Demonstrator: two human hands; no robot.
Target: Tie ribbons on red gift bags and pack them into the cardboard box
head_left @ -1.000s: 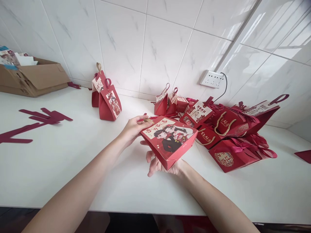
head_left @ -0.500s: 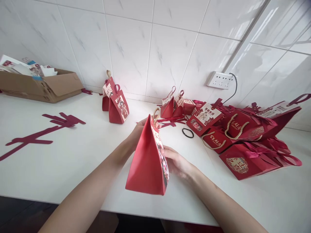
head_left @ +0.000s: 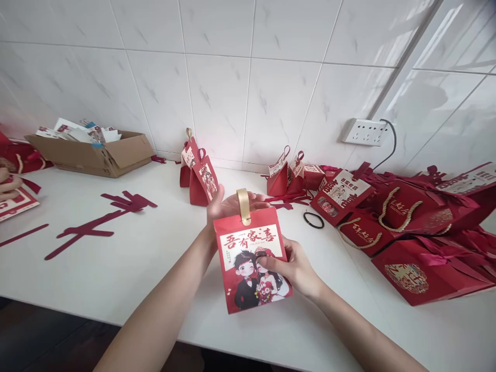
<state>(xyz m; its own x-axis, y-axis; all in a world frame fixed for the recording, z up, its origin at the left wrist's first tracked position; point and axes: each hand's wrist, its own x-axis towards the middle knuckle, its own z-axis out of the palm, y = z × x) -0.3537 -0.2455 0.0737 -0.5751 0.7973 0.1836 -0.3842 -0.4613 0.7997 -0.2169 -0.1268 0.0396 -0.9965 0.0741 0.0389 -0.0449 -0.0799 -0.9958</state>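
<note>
A red gift box (head_left: 253,268) with a cartoon bride and groom on its front faces me over the near part of the white table. At its top stands a gold loop handle (head_left: 243,204). My right hand (head_left: 296,266) grips the box by its right side, thumb across the printed front. Behind the top edge, my left hand (head_left: 222,206) has its thumb up and fingers stretched out; the box hides part of it, so I cannot tell whether it touches. Two similar red boxes (head_left: 199,178) stand upright by the wall.
Dark red ribbon strips (head_left: 132,204) lie at left, before an open cardboard box (head_left: 112,155) of printed cards. At far left another person's hand (head_left: 10,188) is by a red-and-white card. Red gift boxes (head_left: 411,263) are piled right, near a black ring (head_left: 313,220) and power strip (head_left: 366,132).
The gift box has turned from its plain side to its printed front. My left hand has let go of the top and opened behind it. The view has shifted left.
</note>
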